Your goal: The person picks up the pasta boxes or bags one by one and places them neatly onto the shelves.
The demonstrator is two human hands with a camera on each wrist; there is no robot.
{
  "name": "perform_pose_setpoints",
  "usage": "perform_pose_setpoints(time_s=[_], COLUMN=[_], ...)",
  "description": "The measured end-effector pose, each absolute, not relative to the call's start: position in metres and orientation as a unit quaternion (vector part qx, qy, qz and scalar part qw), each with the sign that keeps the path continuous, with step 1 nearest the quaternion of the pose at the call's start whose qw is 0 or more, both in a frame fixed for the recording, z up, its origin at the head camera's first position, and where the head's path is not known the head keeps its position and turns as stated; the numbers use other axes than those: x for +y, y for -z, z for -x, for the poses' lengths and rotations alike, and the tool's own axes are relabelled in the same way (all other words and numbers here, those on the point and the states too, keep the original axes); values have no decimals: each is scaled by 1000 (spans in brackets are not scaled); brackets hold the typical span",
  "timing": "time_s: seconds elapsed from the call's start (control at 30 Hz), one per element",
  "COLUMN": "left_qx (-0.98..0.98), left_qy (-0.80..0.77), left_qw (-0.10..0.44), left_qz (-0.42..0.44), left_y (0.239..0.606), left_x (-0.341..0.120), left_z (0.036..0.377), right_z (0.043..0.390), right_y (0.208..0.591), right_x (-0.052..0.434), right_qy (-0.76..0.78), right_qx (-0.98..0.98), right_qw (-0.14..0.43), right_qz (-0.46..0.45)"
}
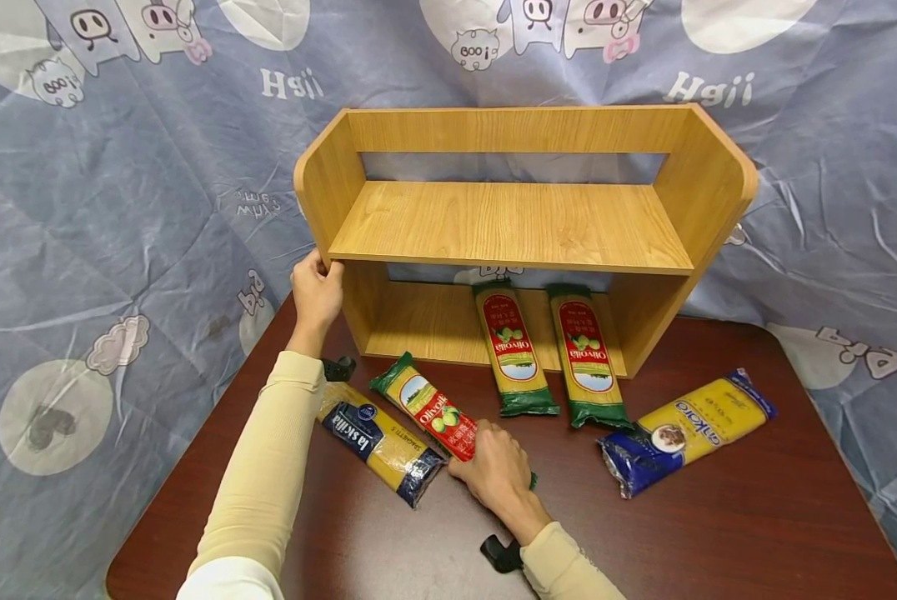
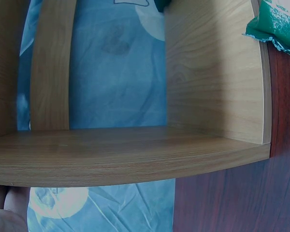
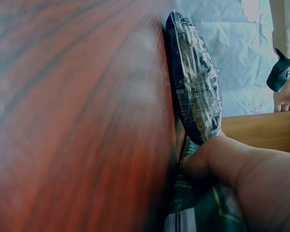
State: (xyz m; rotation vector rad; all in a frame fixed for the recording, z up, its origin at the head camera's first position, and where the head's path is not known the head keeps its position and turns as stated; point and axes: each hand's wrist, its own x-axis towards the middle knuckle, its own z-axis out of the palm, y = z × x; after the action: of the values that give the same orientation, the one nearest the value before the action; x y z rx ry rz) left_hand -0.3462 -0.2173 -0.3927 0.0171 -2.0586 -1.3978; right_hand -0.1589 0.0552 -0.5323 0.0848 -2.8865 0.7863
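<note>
My left hand point(image 1: 318, 292) holds the left side panel of a two-tier wooden shelf point(image 1: 508, 223), just under its upper board. A sliver of its fingers shows at the lower left of the left wrist view, against the panel point(image 2: 130, 159). My right hand point(image 1: 496, 468) grips the near end of a red and green Olivoilà spaghetti pack point(image 1: 435, 412), which lies slanted in front of the shelf. The thumb point(image 3: 220, 157) presses along the pack's side in the right wrist view. Beside it lies a blue and yellow La Skilla spaghetti pack point(image 1: 377, 442).
Two more Olivoilà packs point(image 1: 510, 346) point(image 1: 587, 354) lean out of the lower tier, their green ends over the dark red table point(image 1: 719, 517). An Ankara pasta pack point(image 1: 689, 429) lies at the right. A patterned grey-blue cloth point(image 1: 156, 250) hangs behind.
</note>
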Motion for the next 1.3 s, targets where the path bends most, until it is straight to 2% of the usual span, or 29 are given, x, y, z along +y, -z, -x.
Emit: perform_pose_setpoints(time_s=[0.3,0.67,1.3], left_qx=[-782,-782,-781], left_qy=[534,532,539], left_qw=[322,324,315], left_qz=[-6,-9,-1], left_y=[392,392,390], left_x=[-217,-218,-215], left_z=[345,342,342], right_z=[157,153,148], right_y=[527,522,503], right_x=[57,57,66], right_qy=[-273,-291,-343], right_qx=[-959,-956,-938], right_qw=[69,37,52], right_qz=[-20,-1,1])
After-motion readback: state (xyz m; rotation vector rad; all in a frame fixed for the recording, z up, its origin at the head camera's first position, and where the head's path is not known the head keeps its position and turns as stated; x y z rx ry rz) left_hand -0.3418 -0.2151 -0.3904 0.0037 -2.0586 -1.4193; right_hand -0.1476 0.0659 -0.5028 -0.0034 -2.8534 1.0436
